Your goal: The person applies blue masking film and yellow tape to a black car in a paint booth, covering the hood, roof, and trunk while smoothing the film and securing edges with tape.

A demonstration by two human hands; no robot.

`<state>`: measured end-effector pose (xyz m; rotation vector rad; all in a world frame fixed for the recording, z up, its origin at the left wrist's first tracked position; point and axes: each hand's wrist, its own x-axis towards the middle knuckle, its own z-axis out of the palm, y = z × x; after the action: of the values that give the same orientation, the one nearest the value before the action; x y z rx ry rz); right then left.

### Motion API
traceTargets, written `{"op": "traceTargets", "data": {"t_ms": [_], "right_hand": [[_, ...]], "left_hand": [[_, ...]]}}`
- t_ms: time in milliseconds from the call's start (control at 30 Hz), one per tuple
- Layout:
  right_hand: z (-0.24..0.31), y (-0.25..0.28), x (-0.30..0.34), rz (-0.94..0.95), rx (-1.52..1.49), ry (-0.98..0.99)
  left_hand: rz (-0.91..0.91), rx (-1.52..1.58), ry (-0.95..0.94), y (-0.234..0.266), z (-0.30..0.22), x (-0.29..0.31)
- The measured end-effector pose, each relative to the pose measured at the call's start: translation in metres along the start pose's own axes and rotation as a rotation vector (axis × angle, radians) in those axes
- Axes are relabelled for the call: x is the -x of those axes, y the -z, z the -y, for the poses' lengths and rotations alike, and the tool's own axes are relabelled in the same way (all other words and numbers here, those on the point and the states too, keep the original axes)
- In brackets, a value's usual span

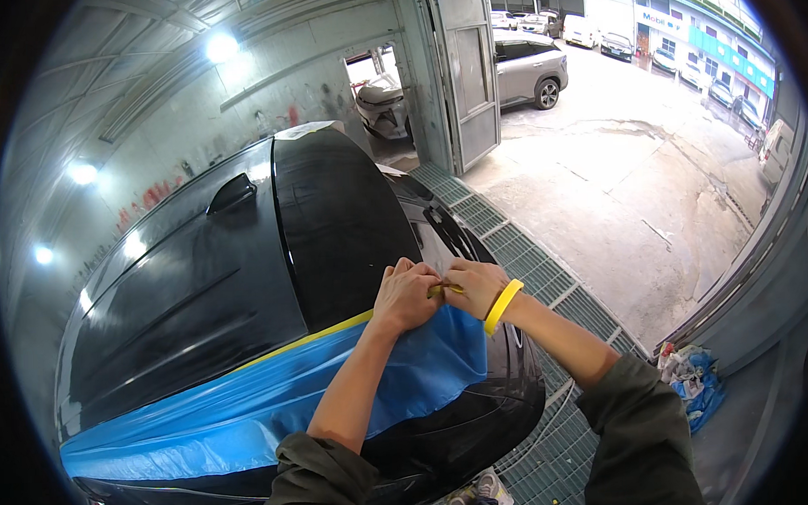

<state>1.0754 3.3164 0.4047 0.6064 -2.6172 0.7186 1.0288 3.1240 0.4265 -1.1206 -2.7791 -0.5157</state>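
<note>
A blue plastic masking sheet (223, 419) hangs along the near side of a black car (174, 287). Yellow masking tape (322, 332) runs along its upper edge, below the roof. At the rear corner, my left hand (410, 292) is closed, its fingertips pinching the yellow tape against the bodywork. Meeting it from the right, my right hand (476, 286) is also closed, with a short piece of that tape between its fingers. Around my right wrist sits a yellow ring (503, 306); whether it is a tape roll or a wristband I cannot tell.
A roof fin (232, 194) sticks up from the car. Metal floor grating (529, 266) runs behind it, beside a tall metal door (469, 81). Crumpled plastic (693, 385) lies at the right wall. Outside stands a silver car (529, 68). My shoes (480, 493) show below.
</note>
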Motion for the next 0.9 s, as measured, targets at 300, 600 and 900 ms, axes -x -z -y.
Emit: {"op": "traceTargets", "data": {"t_ms": [300, 600, 900], "right_hand": [[-0.011, -0.007, 0.005, 0.059, -0.141, -0.177], [-0.005, -0.001, -0.005, 0.162, 0.02, -0.202], [-0.043, -0.026, -0.006, 0.219, -0.487, -0.591]], "left_hand": [[0.052, -0.065, -0.064, 0.003, -0.004, -0.007], [0.04, 0.002, -0.108, -0.005, 0.007, -0.006], [0.073, 0.156, -0.149, -0.005, 0.008, -0.008]]}}
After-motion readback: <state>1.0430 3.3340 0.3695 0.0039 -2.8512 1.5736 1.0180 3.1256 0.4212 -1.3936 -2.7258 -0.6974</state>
